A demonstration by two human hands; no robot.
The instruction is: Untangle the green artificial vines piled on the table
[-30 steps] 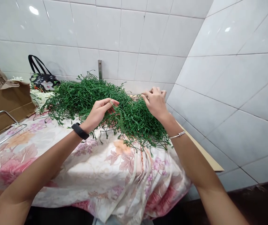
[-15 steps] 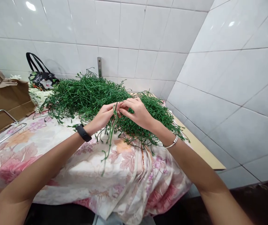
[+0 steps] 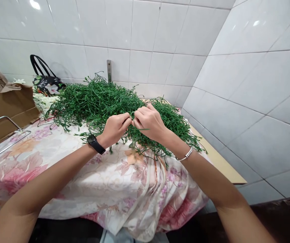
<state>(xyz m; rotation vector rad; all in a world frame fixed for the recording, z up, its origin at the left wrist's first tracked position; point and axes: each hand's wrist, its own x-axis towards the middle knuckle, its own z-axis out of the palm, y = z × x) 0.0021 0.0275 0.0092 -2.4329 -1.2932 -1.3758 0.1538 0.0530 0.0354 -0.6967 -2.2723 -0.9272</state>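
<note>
My left hand (image 3: 116, 128), a black band on its wrist, is closed in a pinch. Close beside it, my right hand (image 3: 150, 123) is curled with its fingertips nearly meeting the left ones. Both grip a thin green artificial flower stem (image 3: 145, 129); one end pokes out along the right hand, while most of it is hidden by the fingers. Just behind and below the hands spreads a big heap of similar green stems (image 3: 101, 98), many with small branching tips.
A floral cloth (image 3: 84, 185) covers the table and hangs in folds at the front. To the left stand a cardboard box (image 3: 13, 104), a bent metal rod (image 3: 8, 118), white flowers (image 3: 45, 101) and a flowered bag (image 3: 48, 84). Tiled walls (image 3: 145, 30) rise behind and right.
The stem that hung down between my hands no longer dangles there. Both hands have closed tighter, and the left has rolled over so its back faces up.
</note>
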